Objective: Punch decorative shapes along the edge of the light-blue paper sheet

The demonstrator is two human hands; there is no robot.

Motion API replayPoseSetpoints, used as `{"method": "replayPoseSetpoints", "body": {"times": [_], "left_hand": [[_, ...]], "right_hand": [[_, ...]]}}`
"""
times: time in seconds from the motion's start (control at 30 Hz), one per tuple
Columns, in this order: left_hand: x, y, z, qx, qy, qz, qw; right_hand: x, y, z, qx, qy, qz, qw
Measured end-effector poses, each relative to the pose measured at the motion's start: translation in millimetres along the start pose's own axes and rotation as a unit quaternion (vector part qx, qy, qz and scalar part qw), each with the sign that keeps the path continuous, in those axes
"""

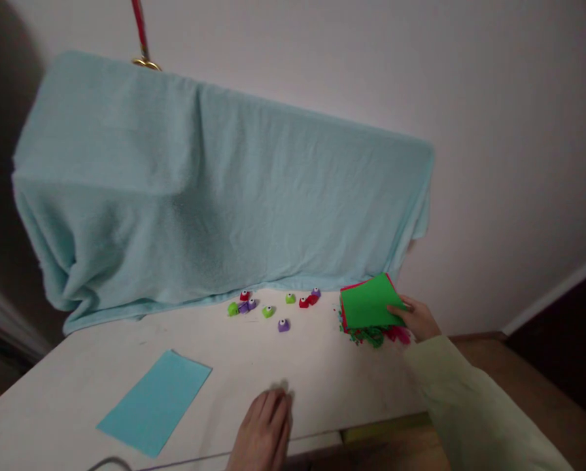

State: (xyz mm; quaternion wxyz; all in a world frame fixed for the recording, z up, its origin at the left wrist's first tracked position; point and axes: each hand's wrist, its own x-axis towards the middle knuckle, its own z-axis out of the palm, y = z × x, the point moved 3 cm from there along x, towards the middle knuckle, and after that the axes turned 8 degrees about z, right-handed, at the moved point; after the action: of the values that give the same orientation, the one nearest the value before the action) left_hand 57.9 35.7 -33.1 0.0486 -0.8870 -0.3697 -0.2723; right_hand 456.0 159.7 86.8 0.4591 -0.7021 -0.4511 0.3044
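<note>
Paper work looks barely begun: right hand (417, 318) grips a green-topped paper stack (369, 304) at the worktop's (322, 373) far right edge, scraps beneath. Left hand (266, 428) rests flat, open and empty, near 1 uncut blue sheet (155, 400); small punches (273, 305) lie untouched.

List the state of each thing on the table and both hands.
Paper stack: green sheet on top, gripped at its right edge.
Blue sheet: lying flat, untouched.
Punches: scattered, untouched.
Scraps: piled under the stack.
Right hand: holding the stack.
Left hand: flat on the table.

A light-blue towel (214, 190) hides whatever it drapes.
</note>
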Motion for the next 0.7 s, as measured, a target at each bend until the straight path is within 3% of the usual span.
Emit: {"method": "replayPoseSetpoints", "body": {"times": [0.1,0.2,0.3,0.4,0.53,0.63,0.7], "left_hand": [[1,0,-0.8,0.002,0.005,0.006,1.000],[2,-1,-0.9,0.009,0.005,0.014,1.000],[2,-2,-2.3,0.014,0.010,0.017,1.000],[1,-3,-3.7,0.014,0.019,0.015,1.000],[1,-3,-3.6,0.001,0.039,0.010,0.999],[5,0,-5.4,-0.040,0.041,-0.009,0.998],[8,1,-11.2,-0.095,0.046,-0.029,0.994]], "right_hand": [[-6,6,41,-0.128,-0.018,-0.071,0.989],[-13,2,73,-0.250,0.010,-0.124,0.960],[-17,-7,82,-0.322,0.043,-0.145,0.935],[-21,-16,75,-0.350,0.060,-0.162,0.921],[-33,-29,53,-0.319,0.075,-0.157,0.932],[-45,-35,43,-0.183,0.035,-0.125,0.975],[-57,-32,48,-0.065,-0.017,-0.081,0.994]]}}
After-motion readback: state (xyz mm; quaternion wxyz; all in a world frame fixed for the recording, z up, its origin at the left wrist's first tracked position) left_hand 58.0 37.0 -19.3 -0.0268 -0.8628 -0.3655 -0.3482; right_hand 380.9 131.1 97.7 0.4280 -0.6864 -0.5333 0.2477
